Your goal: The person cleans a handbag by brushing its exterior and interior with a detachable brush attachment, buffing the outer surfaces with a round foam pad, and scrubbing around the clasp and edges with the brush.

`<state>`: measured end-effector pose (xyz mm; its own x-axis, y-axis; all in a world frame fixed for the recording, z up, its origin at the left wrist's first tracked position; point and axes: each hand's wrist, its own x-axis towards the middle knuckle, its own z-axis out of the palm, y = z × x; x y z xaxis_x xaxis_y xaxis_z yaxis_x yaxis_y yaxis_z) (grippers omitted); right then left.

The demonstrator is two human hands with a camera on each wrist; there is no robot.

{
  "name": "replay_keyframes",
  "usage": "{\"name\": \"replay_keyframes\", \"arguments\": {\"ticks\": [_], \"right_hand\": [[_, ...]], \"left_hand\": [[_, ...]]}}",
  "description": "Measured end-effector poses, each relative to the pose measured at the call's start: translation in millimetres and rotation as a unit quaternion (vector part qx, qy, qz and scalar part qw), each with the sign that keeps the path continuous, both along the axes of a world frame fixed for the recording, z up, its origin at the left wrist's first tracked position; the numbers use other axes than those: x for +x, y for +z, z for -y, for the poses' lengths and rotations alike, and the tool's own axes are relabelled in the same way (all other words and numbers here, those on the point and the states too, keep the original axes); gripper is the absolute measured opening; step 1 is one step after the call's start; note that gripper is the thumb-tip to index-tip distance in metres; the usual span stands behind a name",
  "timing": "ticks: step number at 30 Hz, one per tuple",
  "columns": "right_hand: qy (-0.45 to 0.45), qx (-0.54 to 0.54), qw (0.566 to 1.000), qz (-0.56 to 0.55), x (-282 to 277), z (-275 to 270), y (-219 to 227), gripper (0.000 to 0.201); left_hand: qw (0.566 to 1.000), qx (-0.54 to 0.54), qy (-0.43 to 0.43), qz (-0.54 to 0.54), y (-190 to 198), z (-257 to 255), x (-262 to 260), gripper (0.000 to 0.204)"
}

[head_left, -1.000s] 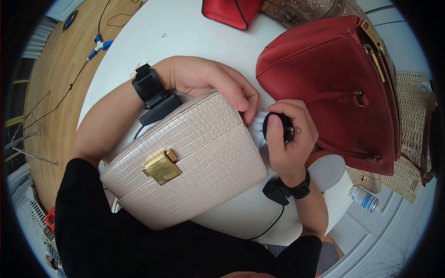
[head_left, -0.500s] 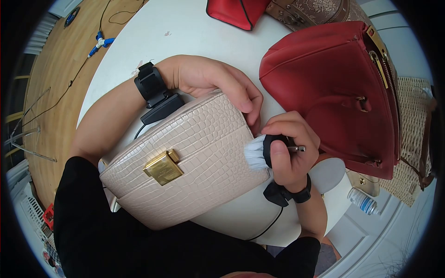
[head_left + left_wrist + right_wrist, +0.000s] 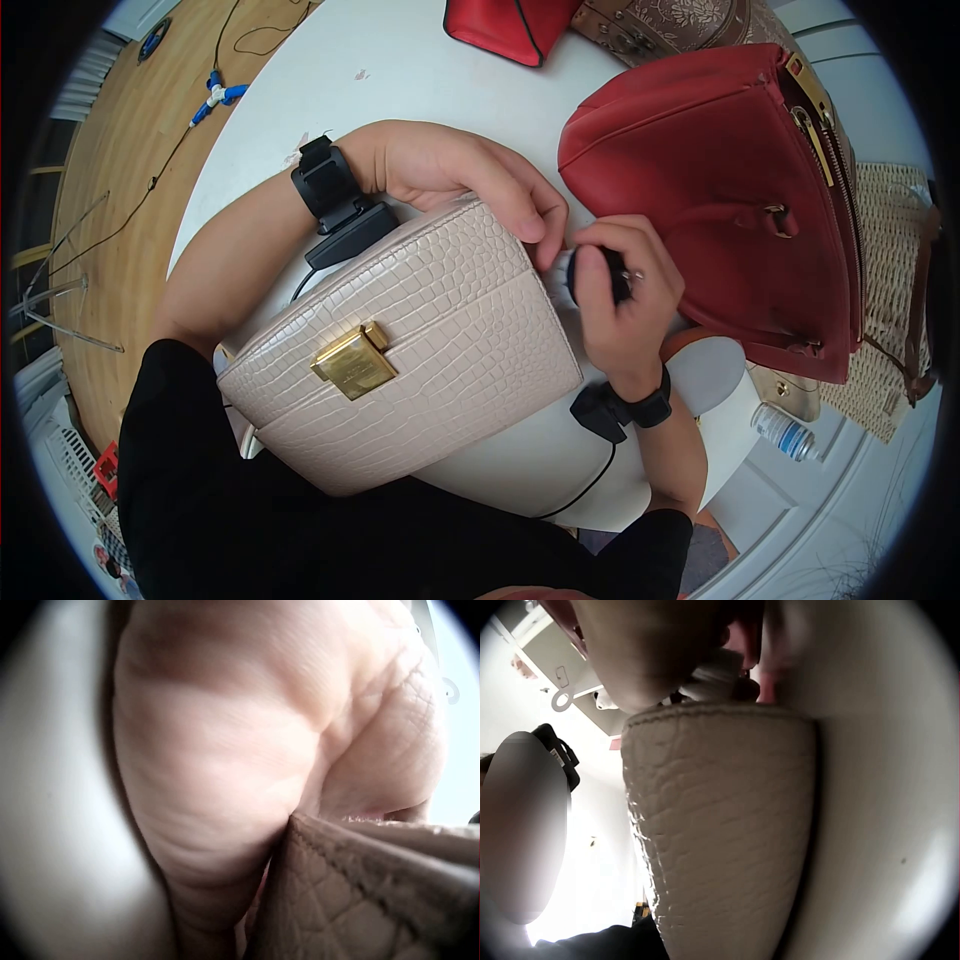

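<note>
A cream crocodile-textured bag (image 3: 450,350) with a gold clasp (image 3: 354,362) lies tilted before the person. The left hand (image 3: 470,180) grips its top corner, thumb on the front; in the left wrist view the palm (image 3: 217,735) wraps the bag's edge (image 3: 337,900). At the bag's right side, the right hand (image 3: 635,295) holds a black brush (image 3: 603,275) with white bristles, partly hidden by the fingers. The bristles are at the side panel near the left fingertips. In the right wrist view the side panel (image 3: 720,817) stands below the brush's bristles (image 3: 712,675).
A large dark red bag (image 3: 690,170) stands right of the hands on the white table (image 3: 400,75). Behind are a small red bag (image 3: 500,30) and a brown patterned bag (image 3: 680,25). A woven item (image 3: 890,300) and a spray can (image 3: 785,430) are at the right.
The right hand brought the brush down over the front's right edge half a second ago, and now has it back up by the side panel. The left hand has barely moved.
</note>
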<state>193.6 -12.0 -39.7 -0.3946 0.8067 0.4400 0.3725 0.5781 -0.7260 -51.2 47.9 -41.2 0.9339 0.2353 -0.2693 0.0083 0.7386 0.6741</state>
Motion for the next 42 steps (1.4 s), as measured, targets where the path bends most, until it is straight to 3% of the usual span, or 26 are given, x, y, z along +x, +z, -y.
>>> {"name": "replay_keyframes", "arguments": {"ticks": [4,6,8,10,30,32,34,37,38,40,42], "right_hand": [[-0.002,0.007,0.994,-0.112,9,5,1,0.013],[0.093,-0.006,0.970,-0.226,13,10,6,0.019],[0.137,-0.030,0.964,-0.226,13,9,10,0.022],[0.187,-0.038,0.974,-0.119,10,5,14,0.020],[-0.028,-0.053,0.998,-0.009,1,5,3,0.011],[-0.021,0.023,0.997,-0.075,4,4,1,0.011],[0.004,0.032,0.993,-0.113,8,7,3,0.013],[0.117,-0.091,0.963,-0.226,11,14,14,0.018],[0.118,-0.092,0.963,-0.225,10,12,15,0.018],[0.163,-0.084,0.976,-0.117,8,6,16,0.017],[0.142,-0.090,0.979,-0.114,5,7,16,0.016]], "left_hand": [[1.000,-0.005,-0.017,0.010,-7,-1,1,0.039],[0.999,0.005,0.001,0.040,-9,1,4,0.038],[0.999,0.003,-0.004,0.039,-6,0,3,0.037],[0.999,0.000,-0.011,0.037,-6,0,2,0.036],[1.000,-0.010,0.000,0.003,-1,0,0,0.040],[1.000,-0.007,-0.003,0.003,-4,0,0,0.040],[1.000,-0.003,-0.004,0.002,-6,1,2,0.039],[0.999,0.008,0.012,0.032,-6,2,4,0.039],[0.999,0.010,0.008,0.033,-6,2,3,0.038],[0.999,0.010,0.005,0.033,-6,1,2,0.038],[1.000,0.009,-0.013,0.008,-7,-1,0,0.037]]}}
